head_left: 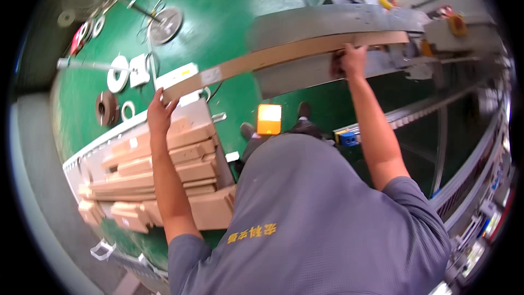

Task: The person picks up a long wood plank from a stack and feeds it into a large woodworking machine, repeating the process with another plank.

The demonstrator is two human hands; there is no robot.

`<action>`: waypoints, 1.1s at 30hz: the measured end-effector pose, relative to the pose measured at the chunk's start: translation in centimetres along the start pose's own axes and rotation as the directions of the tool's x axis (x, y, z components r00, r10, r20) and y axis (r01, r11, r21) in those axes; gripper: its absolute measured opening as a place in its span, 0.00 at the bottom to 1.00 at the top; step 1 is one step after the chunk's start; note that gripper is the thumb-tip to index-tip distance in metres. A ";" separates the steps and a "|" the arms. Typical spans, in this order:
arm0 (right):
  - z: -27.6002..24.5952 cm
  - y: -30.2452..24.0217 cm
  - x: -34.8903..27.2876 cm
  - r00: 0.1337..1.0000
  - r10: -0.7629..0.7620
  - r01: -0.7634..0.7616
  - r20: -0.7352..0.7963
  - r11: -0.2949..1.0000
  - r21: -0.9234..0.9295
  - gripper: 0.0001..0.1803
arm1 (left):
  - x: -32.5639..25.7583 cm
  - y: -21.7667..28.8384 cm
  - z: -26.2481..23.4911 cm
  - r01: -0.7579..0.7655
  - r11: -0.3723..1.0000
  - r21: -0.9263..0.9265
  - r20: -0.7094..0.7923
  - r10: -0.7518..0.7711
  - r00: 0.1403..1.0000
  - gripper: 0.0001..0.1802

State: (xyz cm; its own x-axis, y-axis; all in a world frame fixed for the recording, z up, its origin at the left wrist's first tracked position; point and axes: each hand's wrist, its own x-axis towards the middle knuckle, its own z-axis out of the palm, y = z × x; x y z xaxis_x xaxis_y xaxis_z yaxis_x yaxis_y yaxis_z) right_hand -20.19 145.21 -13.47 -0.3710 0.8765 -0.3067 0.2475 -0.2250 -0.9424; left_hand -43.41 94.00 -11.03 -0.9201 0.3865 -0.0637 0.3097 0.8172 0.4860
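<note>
A long, narrow cardboard box with a white label stretches across in front of me, its right end higher in the picture than its left. My left hand grips its left end, with the fingers bent around the edge. Farther along, my right hand is closed on the box's near edge, close to its right end; some of its fingers are hidden or blurred. The right part of the box lies over a grey metal table, and its left part reaches out past the table's edge.
Several flat cardboard boxes are stacked on a pallet-like surface at left. A round metal base with a pole stands on the green floor, near white rings. A yellow bin is by my feet. Machine rails run along the right.
</note>
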 end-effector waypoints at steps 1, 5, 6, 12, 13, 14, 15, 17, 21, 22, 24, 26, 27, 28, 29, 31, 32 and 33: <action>0.5 -0.7 -0.7 1.000 0.007 -0.006 0.018 1.000 -0.016 0.24 | -0.1 -1.8 1.1 -0.119 0.989 -0.088 -0.103 0.110 0.989 0.32; 0.5 -0.5 -0.2 0.998 0.061 -0.061 0.008 0.998 0.015 0.54 | -0.2 0.4 0.5 -0.019 0.999 0.041 -0.010 0.019 1.000 0.35; 0.5 -0.4 -0.2 0.999 0.033 -0.033 -0.006 0.999 0.000 0.54 | -0.2 0.9 0.7 0.003 1.000 0.031 -0.005 -0.003 1.000 0.34; 0.3 -1.0 -0.9 0.998 -0.036 0.034 -0.053 0.998 -0.046 0.54 | -0.2 3.4 1.4 0.005 0.999 0.032 -0.027 -0.005 1.000 0.34; 0.3 -1.0 -1.0 0.998 -0.038 0.036 -0.052 0.998 -0.048 0.53 | -0.1 3.7 1.5 0.021 0.999 0.044 -0.012 -0.021 1.000 0.34; 0.3 -0.9 -0.8 0.997 -0.039 0.034 -0.064 0.996 -0.078 0.53 | -0.1 4.0 1.6 0.024 0.999 0.039 -0.011 -0.024 1.000 0.34; 0.4 -0.9 -0.9 0.997 -0.035 0.029 -0.067 0.996 -0.087 0.53 | -0.3 4.5 1.6 0.031 0.999 0.035 -0.008 -0.031 0.999 0.34; 0.4 -1.0 -1.0 0.997 -0.027 0.020 -0.072 0.994 -0.104 0.53 | -0.1 4.7 2.1 0.036 0.999 0.038 -0.002 -0.036 0.999 0.35; 0.4 -0.9 -1.0 0.999 -0.017 0.013 -0.051 0.998 -0.064 0.54 | 0.1 5.6 3.1 0.022 0.997 0.072 -0.008 -0.022 1.000 0.34; 0.3 -1.0 -1.0 0.999 -0.007 0.004 -0.050 0.998 -0.057 0.54 | 0.1 6.1 3.1 0.025 0.997 0.076 -0.003 -0.025 1.000 0.34; 0.2 -1.4 -1.2 0.999 0.014 -0.016 -0.047 0.999 -0.044 0.54 | 0.1 6.3 3.2 -0.048 0.994 0.098 -0.040 0.052 0.998 0.34; 0.1 -1.4 -1.1 0.999 0.017 -0.019 -0.044 0.999 -0.046 0.55 | 0.1 6.3 3.2 0.004 0.996 0.090 -0.009 -0.003 1.000 0.34; 0.2 -1.4 -1.0 0.999 0.018 -0.020 -0.043 0.999 -0.047 0.55 | 0.1 6.7 3.0 0.030 0.996 0.086 0.006 -0.031 1.000 0.34; 0.2 -1.3 -1.0 0.999 0.019 -0.021 -0.044 0.999 -0.048 0.55 | 0.1 6.5 3.0 0.022 0.996 0.087 0.003 -0.022 1.000 0.34; 0.2 -1.1 -0.9 0.999 0.020 -0.022 -0.044 0.999 -0.049 0.56 | 0.2 6.2 3.2 0.013 0.996 0.089 0.001 -0.014 1.000 0.34; 0.2 -0.6 -0.6 0.998 0.026 -0.028 -0.049 0.999 -0.042 0.56 | 0.2 6.4 3.1 0.008 0.996 0.086 0.003 -0.008 1.000 0.34; 0.2 -0.3 -0.4 0.998 0.032 -0.034 -0.052 0.999 -0.033 0.55 | 0.2 6.5 3.0 0.011 0.996 0.083 0.008 -0.012 1.000 0.34; 0.3 -0.4 -0.4 0.998 0.037 -0.038 -0.052 0.999 -0.026 0.55 | 0.1 6.6 2.9 0.018 0.997 0.079 0.011 -0.019 1.000 0.35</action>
State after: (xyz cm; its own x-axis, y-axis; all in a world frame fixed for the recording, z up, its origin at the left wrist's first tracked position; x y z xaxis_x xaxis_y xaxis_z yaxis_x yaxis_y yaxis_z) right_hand -20.43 144.83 -12.97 -0.3148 0.8884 -0.3341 0.2850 -0.2472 -0.9261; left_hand -40.79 100.72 -10.36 -0.9230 0.3759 -0.0823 0.3113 0.8551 0.4146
